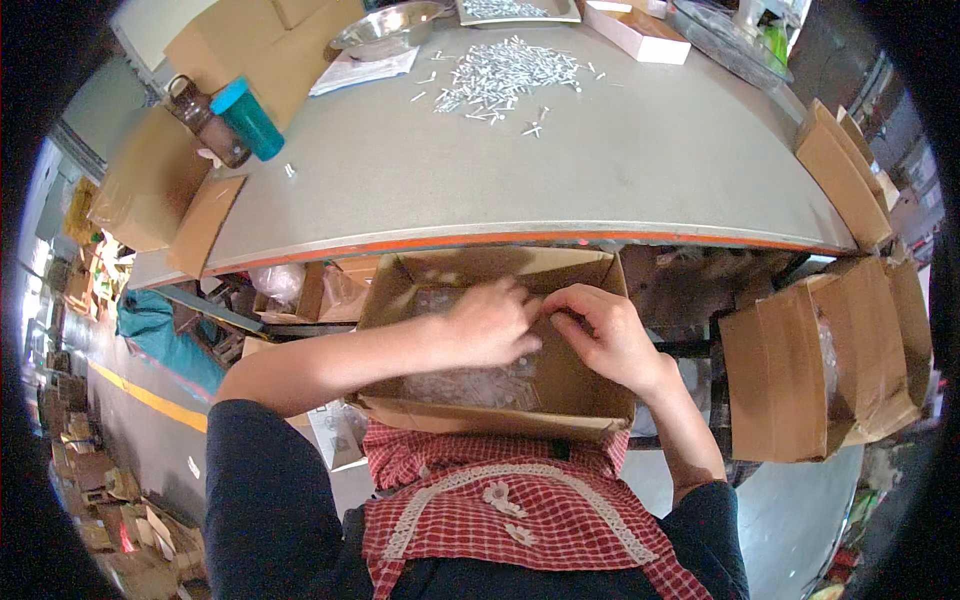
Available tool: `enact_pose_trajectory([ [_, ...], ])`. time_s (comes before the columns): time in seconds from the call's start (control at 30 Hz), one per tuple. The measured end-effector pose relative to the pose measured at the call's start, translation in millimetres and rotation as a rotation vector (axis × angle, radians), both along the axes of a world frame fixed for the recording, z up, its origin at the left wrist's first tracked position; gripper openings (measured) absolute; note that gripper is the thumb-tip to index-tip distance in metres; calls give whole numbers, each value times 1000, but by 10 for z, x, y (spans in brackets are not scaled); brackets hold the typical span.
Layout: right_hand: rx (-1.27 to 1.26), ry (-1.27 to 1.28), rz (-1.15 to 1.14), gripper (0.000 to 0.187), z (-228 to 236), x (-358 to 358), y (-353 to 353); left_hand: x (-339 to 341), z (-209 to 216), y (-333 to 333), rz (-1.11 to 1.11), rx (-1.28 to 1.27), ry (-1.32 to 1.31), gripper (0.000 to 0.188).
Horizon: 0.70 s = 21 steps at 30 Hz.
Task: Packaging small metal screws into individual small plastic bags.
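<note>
An open cardboard box (480,415) stands at the table's near edge, against my red checked apron (440,505). Small clear plastic bags (470,388) lie at its bottom, too jumbled to tell what is in them. Over the box, my left hand (493,318) reaches in from the left, its fingers bent and smeared by motion. Close beside it my right hand (600,332) is closed, thumb and fingertips drawn together near the left fingertips. Whatever lies between those fingers is too small or hidden to make out.
A heap of small metal rivet-like pieces (505,75) lies on the grey table (560,180). Beyond it are a steel bowl (385,30) and a white box (638,35). Two bottles, one a teal bottle (250,120), stand left. Cardboard boxes (775,370) stand at right.
</note>
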State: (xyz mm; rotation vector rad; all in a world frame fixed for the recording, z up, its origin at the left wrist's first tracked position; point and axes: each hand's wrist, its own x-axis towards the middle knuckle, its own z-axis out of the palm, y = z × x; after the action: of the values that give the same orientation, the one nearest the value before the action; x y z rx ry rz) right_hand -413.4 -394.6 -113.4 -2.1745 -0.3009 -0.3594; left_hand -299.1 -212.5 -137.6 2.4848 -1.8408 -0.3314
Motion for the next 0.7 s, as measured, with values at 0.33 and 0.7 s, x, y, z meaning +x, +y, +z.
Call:
enact_pose_trajectory([
  [0.33,46,245,-19,18,-63,-17,-4,234,-336,181,82,32,492,22],
  [0.7,420,338,87,25,161,122,63,129,439,434,359,-425,1260,33],
])
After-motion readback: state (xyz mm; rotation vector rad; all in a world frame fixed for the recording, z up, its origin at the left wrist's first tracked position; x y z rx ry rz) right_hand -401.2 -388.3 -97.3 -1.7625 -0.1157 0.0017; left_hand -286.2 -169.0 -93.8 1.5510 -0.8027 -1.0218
